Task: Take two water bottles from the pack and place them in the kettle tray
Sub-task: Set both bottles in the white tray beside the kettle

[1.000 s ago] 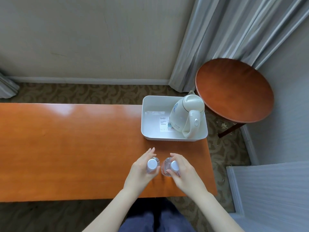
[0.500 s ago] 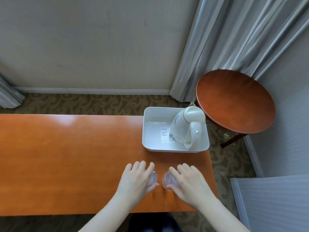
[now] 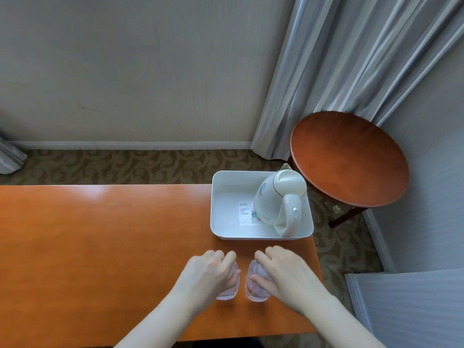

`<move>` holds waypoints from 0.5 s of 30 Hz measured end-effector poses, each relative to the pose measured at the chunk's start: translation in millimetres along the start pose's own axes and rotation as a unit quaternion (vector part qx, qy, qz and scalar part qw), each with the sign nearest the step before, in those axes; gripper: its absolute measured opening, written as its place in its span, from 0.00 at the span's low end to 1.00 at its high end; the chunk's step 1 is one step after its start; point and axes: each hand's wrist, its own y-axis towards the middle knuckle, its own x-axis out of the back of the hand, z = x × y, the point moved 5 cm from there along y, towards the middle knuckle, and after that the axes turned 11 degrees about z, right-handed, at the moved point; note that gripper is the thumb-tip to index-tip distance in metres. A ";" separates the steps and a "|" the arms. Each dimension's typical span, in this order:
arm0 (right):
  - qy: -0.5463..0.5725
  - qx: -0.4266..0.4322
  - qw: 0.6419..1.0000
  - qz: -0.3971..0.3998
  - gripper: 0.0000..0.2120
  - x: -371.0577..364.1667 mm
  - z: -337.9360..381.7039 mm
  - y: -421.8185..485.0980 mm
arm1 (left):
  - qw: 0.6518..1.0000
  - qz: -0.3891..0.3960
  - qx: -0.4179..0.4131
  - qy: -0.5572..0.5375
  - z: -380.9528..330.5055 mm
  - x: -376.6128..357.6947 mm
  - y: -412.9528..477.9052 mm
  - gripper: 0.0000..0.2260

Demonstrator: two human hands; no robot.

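Two clear water bottles stand side by side on the orange table near its front right. My left hand (image 3: 207, 275) grips the left bottle (image 3: 229, 292) from above and hides its cap. Over the top of the right bottle (image 3: 256, 292), my right hand (image 3: 281, 270) is closed the same way. Just beyond the hands sits the white kettle tray (image 3: 226, 222), with a cream electric kettle (image 3: 278, 199) standing in its right half. The tray's left half holds only a label on its floor. No bottle pack is in view.
The orange table (image 3: 100, 247) runs off to the left. A round brown side table (image 3: 349, 159) stands to the right of the tray, beyond the table's end. Grey curtains (image 3: 351, 59) hang behind it. A pale ledge (image 3: 406, 305) lies at the lower right.
Both hands went from holding the bottles' sides with the caps showing to covering the bottle tops. The view tilted up, so everything sits lower in the frame.
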 end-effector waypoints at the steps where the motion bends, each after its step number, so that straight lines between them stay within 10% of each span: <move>1: 0.005 0.002 1.000 -0.018 0.16 13.7 -1.3 3.4 | 1.000 -0.001 -0.024 -0.013 4.7 0.8 3.4 0.22; 15: -0.048 -0.006 0.993 -0.106 0.16 150.1 -48.5 108.5 | 0.995 -0.076 -0.058 0.000 71.7 53.5 139.2 0.15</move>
